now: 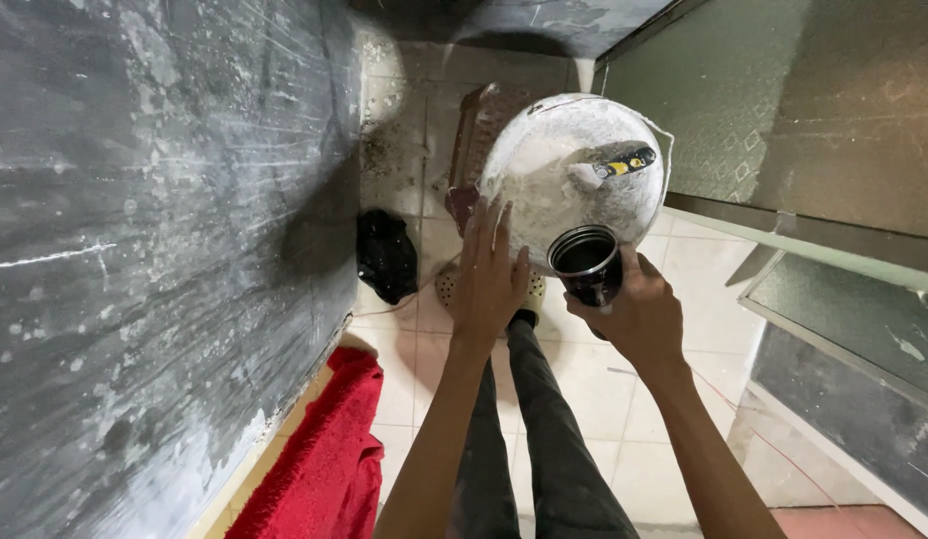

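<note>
Your right hand [639, 314] was clamped around a dark cup [585, 264], held at the near rim of the white bucket [544, 190]. Your left hand [491, 274] lay flat, fingers apart, against the bucket's left side. A scraper [614, 163] lay inside the bucket. A red cloth [329, 454] and black bag [386, 255] lay on the tiled floor [594, 389].

left hand [490, 274] flat, fingers extended, right hand [634, 309] curled, gripping

black and yellow label [626, 160] on the tool handle inside the white bucket [544, 200], no other packaging
</note>
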